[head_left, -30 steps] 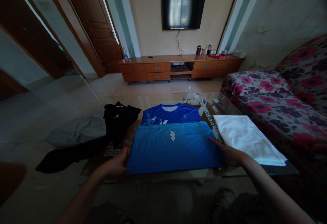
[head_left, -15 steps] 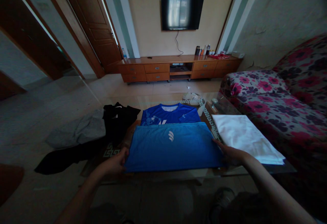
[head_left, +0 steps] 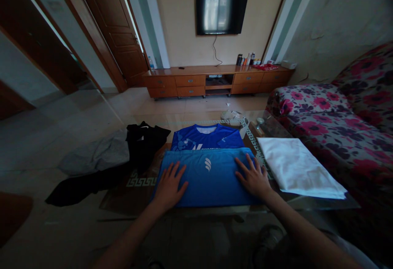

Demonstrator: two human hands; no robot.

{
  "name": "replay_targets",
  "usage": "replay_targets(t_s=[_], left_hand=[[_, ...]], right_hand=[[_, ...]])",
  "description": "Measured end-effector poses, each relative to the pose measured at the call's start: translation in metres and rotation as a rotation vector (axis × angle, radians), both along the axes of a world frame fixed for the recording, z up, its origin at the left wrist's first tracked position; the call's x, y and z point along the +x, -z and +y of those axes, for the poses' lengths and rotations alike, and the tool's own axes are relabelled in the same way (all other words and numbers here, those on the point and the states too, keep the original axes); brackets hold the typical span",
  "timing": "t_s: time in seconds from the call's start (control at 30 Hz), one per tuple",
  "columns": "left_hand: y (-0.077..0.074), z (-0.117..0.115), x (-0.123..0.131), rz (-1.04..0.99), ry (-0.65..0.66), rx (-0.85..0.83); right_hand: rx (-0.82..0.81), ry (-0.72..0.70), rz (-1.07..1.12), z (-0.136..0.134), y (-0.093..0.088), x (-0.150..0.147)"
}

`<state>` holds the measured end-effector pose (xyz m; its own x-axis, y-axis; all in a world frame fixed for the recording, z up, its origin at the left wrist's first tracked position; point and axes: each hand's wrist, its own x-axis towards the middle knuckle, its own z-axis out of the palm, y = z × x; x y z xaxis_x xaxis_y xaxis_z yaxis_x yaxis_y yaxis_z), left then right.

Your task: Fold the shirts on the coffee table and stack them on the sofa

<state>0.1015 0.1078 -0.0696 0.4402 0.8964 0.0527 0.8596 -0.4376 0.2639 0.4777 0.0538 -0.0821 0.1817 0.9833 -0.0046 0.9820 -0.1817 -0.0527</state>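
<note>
A blue sports shirt [head_left: 211, 177] lies folded on the glass coffee table [head_left: 141, 183], its lower half turned up over the chest so a small white logo shows. The darker collar part [head_left: 207, 136] sticks out at the far side. My left hand [head_left: 169, 186] rests flat on the fold's left part, fingers spread. My right hand [head_left: 253, 177] lies flat on its right part, fingers spread too. Neither hand holds anything.
A folded white cloth [head_left: 296, 168] lies at the table's right end. Black [head_left: 144, 144] and grey [head_left: 98, 154] garments are heaped at the left. A floral sofa [head_left: 334, 117] stands on the right, a wooden TV cabinet [head_left: 215, 80] against the far wall.
Both hands let go of the shirt's side edges and moved inward onto its top, now pressing flat with fingers spread. The shirt stays folded in place.
</note>
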Motion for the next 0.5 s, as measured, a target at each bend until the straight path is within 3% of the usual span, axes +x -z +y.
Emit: replay_targets(t_s=[0.17, 0.37, 0.5], left_hand=[[0.023, 0.009, -0.005, 0.052, -0.036, 0.05], [0.024, 0.025, -0.006, 0.063, -0.051, 0.061], [0.024, 0.025, -0.005, 0.071, -0.061, 0.065]], right_hand=[[-0.013, 0.048, 0.023, 0.012, 0.022, 0.002], [-0.033, 0.012, 0.012, 0.033, 0.016, 0.014], [-0.065, 0.006, 0.013, 0.028, 0.014, 0.013]])
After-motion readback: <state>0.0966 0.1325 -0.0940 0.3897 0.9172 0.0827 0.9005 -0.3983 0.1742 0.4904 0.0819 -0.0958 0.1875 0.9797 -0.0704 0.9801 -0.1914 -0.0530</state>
